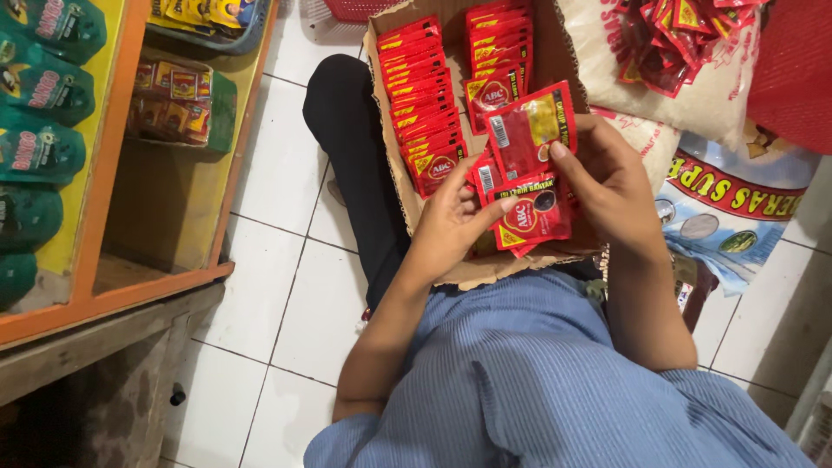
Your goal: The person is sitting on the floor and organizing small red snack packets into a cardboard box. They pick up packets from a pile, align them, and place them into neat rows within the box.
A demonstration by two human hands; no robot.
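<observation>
On a white tiled floor (pixel 286 286) beside an orange shelf (pixel 113 173), both hands grip red sachets (pixel 529 173) over a cardboard box (pixel 381 113) on the lap: left hand (pixel 451 221) closed underneath, right hand (pixel 607 178) pinching the top one; seemingly sorting, calling for careful separating

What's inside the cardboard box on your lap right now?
The cardboard box holds two rows of red sachets standing on edge. The left hand and right hand hold a strip of sachets over it, hiding the near part and the bottom.
</observation>
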